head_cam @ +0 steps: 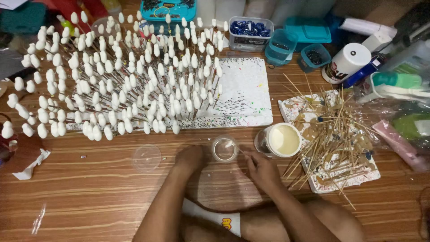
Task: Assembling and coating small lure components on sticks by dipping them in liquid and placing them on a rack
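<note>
The right hand [262,168] pinches a thin skewer [236,148] slanting up-left into the small clear cup [225,149], which the loosely curled left hand [190,157] steadies from its left.

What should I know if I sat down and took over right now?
Left hand rests fisted on the wooden table beside the small clear cup. Right hand holds a thin stick with its white tip dipped in that cup. The tub of cream liquid stands just right of the cup. Done: many white-tipped sticks stand in the foam board. Left: bare sticks lie heaped on the spattered board at right.
</note>
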